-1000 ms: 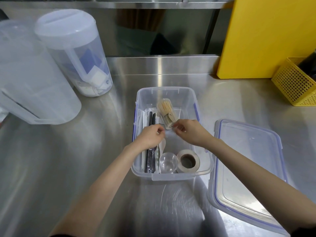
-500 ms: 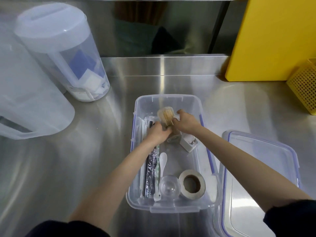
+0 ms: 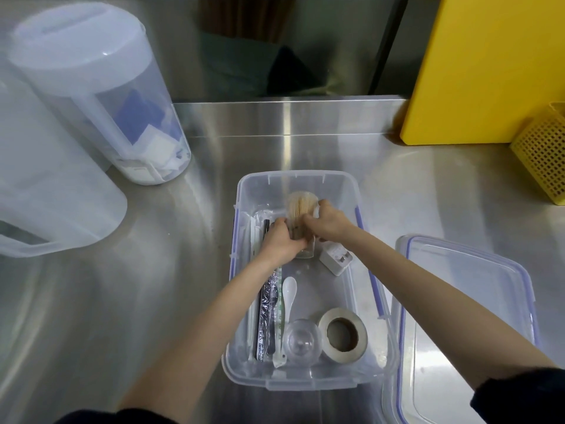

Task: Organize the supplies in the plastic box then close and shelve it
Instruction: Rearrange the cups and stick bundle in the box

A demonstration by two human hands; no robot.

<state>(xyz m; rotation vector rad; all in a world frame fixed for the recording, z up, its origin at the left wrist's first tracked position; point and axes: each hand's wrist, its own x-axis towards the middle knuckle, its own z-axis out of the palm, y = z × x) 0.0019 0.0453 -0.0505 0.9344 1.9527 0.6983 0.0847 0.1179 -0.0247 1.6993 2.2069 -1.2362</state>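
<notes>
**Both hands on the toothpick bundle, far end of the open box**

Currently the clear plastic box sits open on the steel worktop, long axis running away from the person. Its lid lies flat just beside it on the right, blue seal showing round the rim.

Left hand and right hand meet in the far half of the box. Fingers of both are curled and pinching a bundle of toothpicks in a clear wrapper or cup; the pale tips stand up above the knuckles. Whether the bundle rests on the box floor or is lifted, cannot tell.

Contents seen:
- Left wall: wrapped straws and cutlery, laid lengthwise, far ends hidden under the left hand.
- White spoon just beside those, bowl toward the far end.
- White plug adapter near the right wall, tilted, just below the right wrist.
- Near end: small clear dome cup, and touching or almost touching it on the right, a roll of tape lying flat.

Round about: two translucent lidded pitchers at left, the farther pitcher holding blue and white packets, the nearer one only partly in frame. Yellow board leans upright at the back right, yellow perforated basket beside it.
</notes>
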